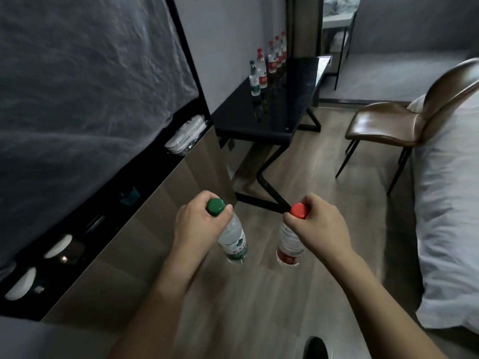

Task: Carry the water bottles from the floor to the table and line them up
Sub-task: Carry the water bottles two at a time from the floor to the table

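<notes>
My left hand [198,224] grips the neck of a green-capped water bottle [234,243], just under its cap. My right hand [317,222] grips the neck of a red-capped water bottle [289,246] the same way. Both bottles hang upright over the wooden floor [259,307]; whether their bases touch it I cannot tell. Ahead stands a black table [290,99]. On its far left side a row of several bottles runs along the wall: one green-capped bottle [254,79] nearest, then red-capped bottles [271,58] behind it.
A brown leather chair [394,123] stands right of the table. A bed with white bedding [451,216] fills the right side. On the left a dark cabinet with a shelf of white items [186,133] runs along the wall. The table's black legs [267,182] reach the floor ahead of my hands.
</notes>
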Motion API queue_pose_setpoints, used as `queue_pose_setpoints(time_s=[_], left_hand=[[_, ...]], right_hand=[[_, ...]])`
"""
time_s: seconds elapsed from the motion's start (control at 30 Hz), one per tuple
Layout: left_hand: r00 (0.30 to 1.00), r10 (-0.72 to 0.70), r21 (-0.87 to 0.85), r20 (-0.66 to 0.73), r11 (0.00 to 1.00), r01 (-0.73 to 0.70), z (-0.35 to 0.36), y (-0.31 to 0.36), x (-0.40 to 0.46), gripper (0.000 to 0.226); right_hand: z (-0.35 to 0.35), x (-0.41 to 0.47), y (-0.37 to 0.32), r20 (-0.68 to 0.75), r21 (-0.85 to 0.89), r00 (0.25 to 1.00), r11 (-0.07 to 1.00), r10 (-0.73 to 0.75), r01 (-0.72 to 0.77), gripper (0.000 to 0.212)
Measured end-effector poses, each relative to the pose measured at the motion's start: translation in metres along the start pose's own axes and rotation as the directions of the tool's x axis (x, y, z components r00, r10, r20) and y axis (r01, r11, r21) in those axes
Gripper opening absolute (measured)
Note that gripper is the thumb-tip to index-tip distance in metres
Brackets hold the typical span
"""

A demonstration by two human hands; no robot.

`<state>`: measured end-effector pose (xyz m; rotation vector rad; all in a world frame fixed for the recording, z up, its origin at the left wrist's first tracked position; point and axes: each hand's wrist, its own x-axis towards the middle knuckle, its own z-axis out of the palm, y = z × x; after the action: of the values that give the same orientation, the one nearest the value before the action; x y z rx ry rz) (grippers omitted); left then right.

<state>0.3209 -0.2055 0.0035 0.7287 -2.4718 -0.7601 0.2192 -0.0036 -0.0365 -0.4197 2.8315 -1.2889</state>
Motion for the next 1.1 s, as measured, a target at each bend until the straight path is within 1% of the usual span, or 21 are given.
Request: queue_pose_setpoints(time_s=[0.07, 0.13, 0.33, 0.47, 0.63, 0.73, 0.83, 0.93, 1.03, 1.1], left_hand=[[1.0, 0.015, 0.013, 0.017, 1.0, -0.015, 0.021, 0.02, 0.027, 0.022], [1.0, 0.029, -0.004, 0.003, 1.0, -0.029, 0.042, 0.04, 0.055, 0.022], [0.997, 0.062, -0.046, 0.039, 0.997, -0.06, 0.107, 0.091, 0.139, 0.022], [0.99, 0.117, -0.07, 0.074, 0.991, -0.112, 0.156, 0.113, 0.195, 0.021], [0.976, 0.192, -0.154, 0.102, 0.973, -0.175, 0.22, 0.132, 0.276, 0.018], [0.974, 0.189, -0.119, 0.126, 0.977, -0.174, 0.251, 0.149, 0.333, 0.019], [0.972, 0.186, -0.12, 0.142, 0.978, -0.17, 0.274, 0.168, 0.387, 0.023], [0.974, 0.186, -0.142, 0.132, 0.976, -0.167, 0.295, 0.184, 0.435, 0.025], [0.975, 0.2, -0.171, 0.098, 0.968, -0.182, 0.313, 0.195, 0.475, 0.022], [0.98, 0.182, -0.183, 0.083, 0.969, -0.165, 0.329, 0.198, 0.502, 0.02]], right_hand=[[-0.01, 0.036, 0.011, -0.017, 0.002, 1.0, 1.0, -0.002, 0.002, 0.026], [-0.021, 0.072, 0.021, -0.038, 0.001, 0.999, 1.0, -0.008, 0.008, 0.027], [-0.05, 0.166, 0.054, -0.082, -0.007, 0.996, 0.999, 0.045, -0.046, 0.027], [-0.056, 0.234, 0.08, -0.101, -0.033, 0.992, 0.996, 0.074, -0.078, 0.028], [-0.052, 0.331, 0.103, -0.109, -0.052, 0.991, 0.995, 0.08, -0.086, 0.027], [-0.057, 0.394, 0.107, -0.103, -0.058, 0.99, 0.993, 0.097, -0.103, 0.026], [-0.065, 0.452, 0.105, -0.129, -0.052, 0.988, 0.994, 0.088, -0.096, 0.026], [-0.073, 0.506, 0.104, -0.153, -0.046, 0.986, 0.996, 0.07, -0.078, 0.024], [-0.077, 0.555, 0.108, -0.169, -0.023, 0.984, 0.997, 0.065, -0.07, 0.022], [-0.073, 0.589, 0.116, -0.163, -0.016, 0.984, 0.997, 0.072, -0.075, 0.021]])
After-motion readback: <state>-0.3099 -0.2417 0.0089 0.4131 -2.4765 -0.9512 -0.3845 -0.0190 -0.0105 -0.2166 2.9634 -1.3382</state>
